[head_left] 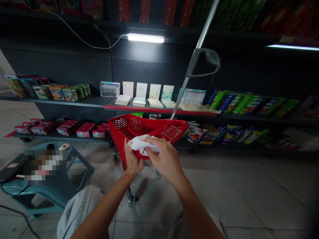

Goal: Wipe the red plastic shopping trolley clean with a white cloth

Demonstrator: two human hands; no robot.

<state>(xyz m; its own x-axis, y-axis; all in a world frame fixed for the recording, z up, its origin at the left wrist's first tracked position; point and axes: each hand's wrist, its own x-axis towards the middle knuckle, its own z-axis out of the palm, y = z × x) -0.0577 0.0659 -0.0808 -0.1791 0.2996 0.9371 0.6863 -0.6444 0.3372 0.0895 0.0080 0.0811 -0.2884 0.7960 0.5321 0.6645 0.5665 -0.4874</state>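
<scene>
A red plastic shopping cart (149, 123) with perforated walls stands on wheels in front of me. My left hand (133, 162) is closed on the near left edge of its basket, with some fingers hidden behind the wall. Pinched in my right hand (165, 154) is a crumpled white cloth (142, 142), which lies against the near rim. The cloth also reaches the fingertips of my left hand. A metal pole with a grey loop handle (208, 63) rises at the cart's right side.
Shelves behind the cart carry booklets (139, 102), marker sets (110, 89), green and blue snack bags (233, 102) and red boxes (86, 129). A lit tube lamp (146, 38) hangs above. At left, a blue-grey plastic stool (74, 166) holds a dark device with a cable.
</scene>
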